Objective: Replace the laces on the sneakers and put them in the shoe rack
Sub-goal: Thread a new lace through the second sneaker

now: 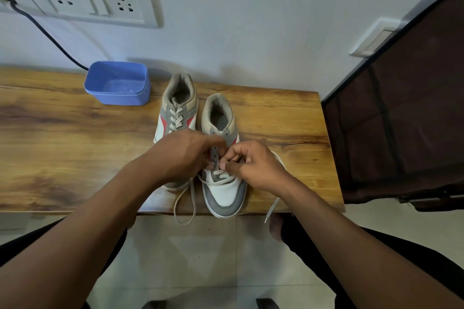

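Threading looks underway: left hand [185,155] and right hand [253,165] each pinch the lace [219,182] over the sneaker [226,195], though overlapping fingertips hide which eyelet. It stands at the table [75,138] edge, lace ends dangling off; an uneven tug could skip an eyelet or drag it over.

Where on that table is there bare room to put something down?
Wide bare tabletop left of the left sneaker, in front of the blue tub; a narrower strip right of the right sneaker. Crowded mid-table, where the left hand and right hand pinch the lace.
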Demonstrator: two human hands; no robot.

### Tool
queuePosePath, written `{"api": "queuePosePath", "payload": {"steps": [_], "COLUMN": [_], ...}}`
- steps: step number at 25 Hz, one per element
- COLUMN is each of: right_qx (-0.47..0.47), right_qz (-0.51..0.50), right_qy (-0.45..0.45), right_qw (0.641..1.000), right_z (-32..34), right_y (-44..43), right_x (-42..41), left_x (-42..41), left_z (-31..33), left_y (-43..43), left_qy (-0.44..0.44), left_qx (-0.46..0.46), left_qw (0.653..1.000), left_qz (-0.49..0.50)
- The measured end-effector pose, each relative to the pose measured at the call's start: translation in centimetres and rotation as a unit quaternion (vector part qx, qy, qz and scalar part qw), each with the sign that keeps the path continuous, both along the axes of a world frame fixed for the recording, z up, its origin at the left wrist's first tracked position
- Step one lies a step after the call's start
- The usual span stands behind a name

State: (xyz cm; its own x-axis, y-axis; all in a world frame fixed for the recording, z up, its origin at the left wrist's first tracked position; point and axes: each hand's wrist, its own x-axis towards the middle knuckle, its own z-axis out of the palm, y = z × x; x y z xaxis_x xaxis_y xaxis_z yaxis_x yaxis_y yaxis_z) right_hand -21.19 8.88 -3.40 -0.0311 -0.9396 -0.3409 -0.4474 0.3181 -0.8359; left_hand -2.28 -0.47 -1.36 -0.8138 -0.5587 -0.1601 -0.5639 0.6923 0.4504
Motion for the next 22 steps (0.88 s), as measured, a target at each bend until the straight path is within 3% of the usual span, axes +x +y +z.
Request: {"api": "queuePosePath", "payload": {"steps": [6, 12, 16, 22], "right_qx": [0.031, 0.024, 0.023, 0.027], "right_qz": [-0.046, -0.018, 0.029, 0.017], "right_qy": [-0.079, 0.005, 0.024, 0.035], "right_qw": [0.995, 1.000, 0.999, 0.999], "right_z": [0.9, 1.3, 1.9, 2.6], "right_y": [0.3, -0.4, -0.4, -0.5], "right_x": [-1.5, -0.6, -1.1, -2.8], "left_x": [-0.3, -0.8, -0.7, -1.3], "left_z": [0.2, -0.9, -1.0, -0.4], "left_y": [-0.8, -0.5, -0.3, 0.2], "left_qy": [-0.014, 0.036, 0.028, 0.033], "left_qx": [0.058, 0.055, 0.059, 0.071], "left_qw": [0.998, 0.998, 0.997, 0.996], "left_qz": [-0.014, 0.015, 0.031, 0.040]}}
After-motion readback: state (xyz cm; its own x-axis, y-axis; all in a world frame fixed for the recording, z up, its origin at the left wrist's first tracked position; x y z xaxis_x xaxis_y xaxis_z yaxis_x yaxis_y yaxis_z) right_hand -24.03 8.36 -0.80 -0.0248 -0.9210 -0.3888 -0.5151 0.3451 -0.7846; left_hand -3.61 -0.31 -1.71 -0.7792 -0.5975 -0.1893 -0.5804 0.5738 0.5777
